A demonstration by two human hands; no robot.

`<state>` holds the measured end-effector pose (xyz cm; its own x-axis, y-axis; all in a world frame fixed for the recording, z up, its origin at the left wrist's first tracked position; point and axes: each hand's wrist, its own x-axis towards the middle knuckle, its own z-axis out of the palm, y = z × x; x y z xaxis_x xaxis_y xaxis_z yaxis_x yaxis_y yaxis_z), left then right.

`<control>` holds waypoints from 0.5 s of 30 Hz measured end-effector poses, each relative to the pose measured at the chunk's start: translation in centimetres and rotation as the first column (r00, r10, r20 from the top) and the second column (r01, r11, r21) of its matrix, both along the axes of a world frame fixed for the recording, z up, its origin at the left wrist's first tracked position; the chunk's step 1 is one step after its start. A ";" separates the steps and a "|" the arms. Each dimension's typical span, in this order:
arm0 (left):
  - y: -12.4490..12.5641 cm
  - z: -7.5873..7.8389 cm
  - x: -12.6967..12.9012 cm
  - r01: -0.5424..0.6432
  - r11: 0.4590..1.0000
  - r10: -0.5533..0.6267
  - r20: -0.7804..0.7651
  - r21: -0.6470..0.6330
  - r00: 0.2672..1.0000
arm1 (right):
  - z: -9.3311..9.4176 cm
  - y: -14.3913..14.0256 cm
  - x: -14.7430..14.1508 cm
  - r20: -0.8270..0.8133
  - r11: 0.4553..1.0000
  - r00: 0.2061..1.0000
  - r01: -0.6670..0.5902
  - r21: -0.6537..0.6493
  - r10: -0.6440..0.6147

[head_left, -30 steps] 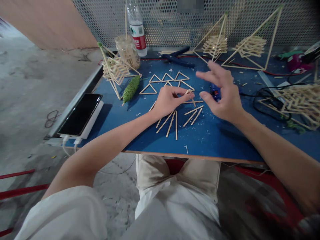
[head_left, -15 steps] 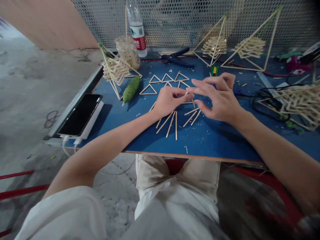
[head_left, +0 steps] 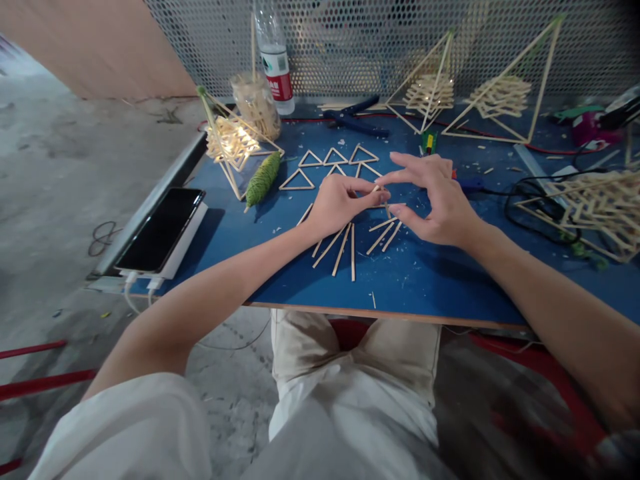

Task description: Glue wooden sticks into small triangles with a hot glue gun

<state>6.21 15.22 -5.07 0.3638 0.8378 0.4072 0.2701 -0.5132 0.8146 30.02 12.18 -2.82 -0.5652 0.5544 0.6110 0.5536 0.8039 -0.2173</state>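
Note:
My left hand [head_left: 341, 203] is closed in a pinch on a thin wooden stick [head_left: 387, 211], held just above the blue table. At the right, my right hand [head_left: 434, 200] has its thumb and index finger spread apart. Its index fingertip reaches the left fingertips, and its thumb is beside the stick; I cannot tell whether it touches. Loose wooden sticks [head_left: 353, 252] fan out on the table below the hands, with more sticks [head_left: 380, 238] under the right hand. Behind the hands lie several small stick triangles [head_left: 297, 180], some partly hidden by the left hand.
Left of the triangles are a green wound spindle [head_left: 263, 179] and a phone [head_left: 163, 230] on a white block. A bottle [head_left: 275, 67], a jar of sticks [head_left: 256, 107], blue pliers [head_left: 356, 119] and stick pyramids [head_left: 510, 97] stand along the back. Black cables [head_left: 530, 200] lie at right.
My right hand's fingers have shifted slightly, with the outer fingers drawn in. The left hand keeps its pinch almost in place. Lights in the left stick pyramid now glow, and those at the back right have dimmed.

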 end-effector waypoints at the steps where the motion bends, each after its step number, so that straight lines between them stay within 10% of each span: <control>1: 0.0 0.0 0.0 0.003 1.000 -0.003 0.001 0.005 1.000 | 0.0 0.0 0.0 -0.012 1.000 1.000 -0.011 -0.019 0.011; 15: 0.0 0.0 -0.2 0.034 0.999 -0.034 0.003 0.016 0.999 | -0.8 0.5 -0.1 -0.243 0.967 0.966 -0.144 -0.208 0.092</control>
<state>6.03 15.26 -5.07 0.3902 0.8185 0.4217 0.2498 -0.5350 0.8071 29.91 12.69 -3.62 -0.4937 0.6287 0.6008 0.3715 0.7772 -0.5080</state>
